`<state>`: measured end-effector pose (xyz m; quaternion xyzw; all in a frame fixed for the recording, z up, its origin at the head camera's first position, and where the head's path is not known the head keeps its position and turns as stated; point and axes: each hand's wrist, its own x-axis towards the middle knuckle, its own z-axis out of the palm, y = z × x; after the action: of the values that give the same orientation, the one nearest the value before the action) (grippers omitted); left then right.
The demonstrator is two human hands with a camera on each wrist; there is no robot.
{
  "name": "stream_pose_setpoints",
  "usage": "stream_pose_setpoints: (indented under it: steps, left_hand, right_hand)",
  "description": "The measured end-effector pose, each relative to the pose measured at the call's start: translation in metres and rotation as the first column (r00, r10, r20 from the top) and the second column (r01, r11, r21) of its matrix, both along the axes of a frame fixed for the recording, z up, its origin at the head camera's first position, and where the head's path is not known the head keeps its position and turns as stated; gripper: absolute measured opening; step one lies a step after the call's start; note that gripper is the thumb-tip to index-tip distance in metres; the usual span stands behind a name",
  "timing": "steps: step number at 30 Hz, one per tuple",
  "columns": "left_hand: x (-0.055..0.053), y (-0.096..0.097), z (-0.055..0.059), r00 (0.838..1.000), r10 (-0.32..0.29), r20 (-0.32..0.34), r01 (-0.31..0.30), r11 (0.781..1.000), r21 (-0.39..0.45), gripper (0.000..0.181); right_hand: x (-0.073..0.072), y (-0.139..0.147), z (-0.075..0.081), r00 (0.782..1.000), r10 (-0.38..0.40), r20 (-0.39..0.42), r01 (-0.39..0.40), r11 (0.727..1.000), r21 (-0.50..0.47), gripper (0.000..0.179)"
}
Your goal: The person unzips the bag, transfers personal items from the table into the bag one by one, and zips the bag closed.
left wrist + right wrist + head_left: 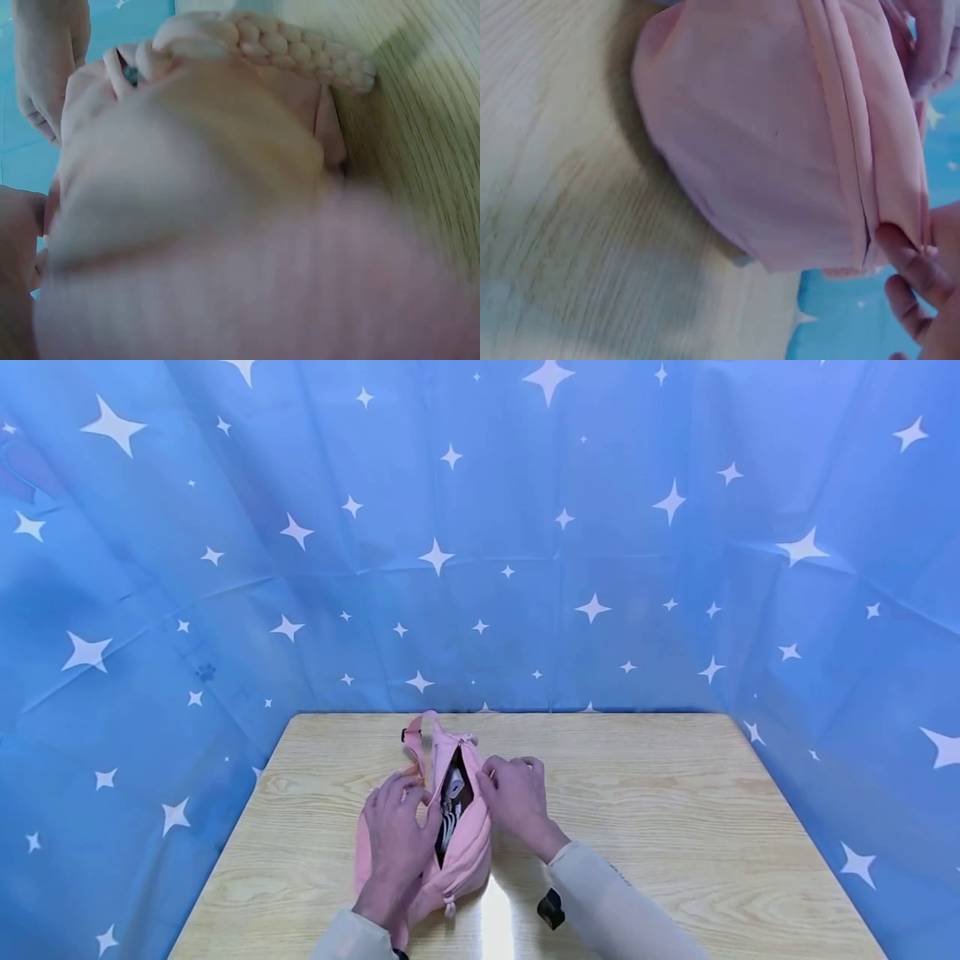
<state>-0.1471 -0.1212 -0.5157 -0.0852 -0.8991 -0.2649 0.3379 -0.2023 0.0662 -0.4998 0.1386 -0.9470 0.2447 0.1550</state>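
Note:
A pink sling bag point(468, 852) lies lengthwise on the table with its top zip parted. Inside its mouth show white cables point(450, 822) and a white block-like piece point(455, 785), perhaps a charger. My left hand point(397, 831) holds the left rim of the mouth, fingers curled over the cloth. On the far right rim, my right hand point(516, 797) pinches the edge; the right wrist view shows its thumb and fingers at the cloth point(765, 135). Blurred pink fabric fills much of the left wrist view, with a braided cord point(300, 52) above it.
The bag's strap point(412, 739) with a black buckle loops at the far end. The wooden table point(675, 827) extends on both sides. A blue curtain point(510, 593) with white stars hangs behind and beside it.

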Motion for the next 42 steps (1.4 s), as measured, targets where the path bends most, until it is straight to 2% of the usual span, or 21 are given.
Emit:
stream_pose_setpoints:
  steps: [5, 10, 20, 23, 27, 31, 35, 37, 42]
  left_hand:
    - [0.003, 0.011, 0.005, 0.998, -0.061, 0.018, 0.061, 0.998, 0.015, 0.010]
    - [0.005, 0.021, 0.002, 0.995, -0.101, -0.001, 0.101, 0.995, 0.003, 0.008]
    - [0.005, 0.026, -0.007, 0.995, -0.091, -0.028, 0.090, 0.996, -0.021, 0.011]
    - [0.005, 0.026, -0.008, 0.996, -0.091, -0.016, 0.091, 0.996, -0.021, 0.011]
    - [0.006, 0.027, -0.007, 0.996, -0.093, 0.010, 0.093, 0.995, -0.020, 0.010]
    - [0.005, 0.028, -0.008, 0.995, -0.097, 0.010, 0.097, 0.995, -0.023, 0.011]
    - [0.005, 0.031, -0.009, 0.995, -0.102, -0.005, 0.102, 0.994, -0.039, 0.012]
    - [0.005, 0.032, -0.009, 0.994, -0.106, -0.003, 0.106, 0.993, -0.046, 0.012]
    - [0.004, 0.033, -0.010, 0.994, -0.111, 0.021, 0.112, 0.991, -0.069, 0.012]
  right_hand:
    - [0.004, 0.008, 0.011, 1.000, -0.006, -0.001, 0.006, 0.997, -0.070, 0.011]
    - [0.009, 0.013, 0.012, 1.000, 0.018, -0.017, -0.020, 0.995, -0.102, 0.011]
    - [0.006, 0.024, -0.002, 1.000, 0.008, 0.026, -0.008, 1.000, -0.005, 0.018]
    - [-0.001, 0.027, -0.003, 1.000, -0.004, 0.010, 0.004, 1.000, 0.010, 0.015]
    - [-0.016, 0.029, -0.003, 0.999, -0.035, 0.018, 0.034, 0.999, 0.026, 0.011]
    - [-0.033, 0.029, -0.002, 1.000, 0.009, 0.018, -0.010, 0.996, 0.084, 0.021]
    - [-0.046, 0.025, -0.002, 0.995, 0.098, 0.006, -0.097, 0.981, 0.167, 0.031]
    - [-0.050, 0.022, -0.002, 0.992, 0.124, 0.027, -0.127, 0.966, 0.226, 0.035]
    - [-0.057, 0.018, -0.003, 0.989, 0.125, 0.082, -0.147, 0.908, 0.392, 0.035]
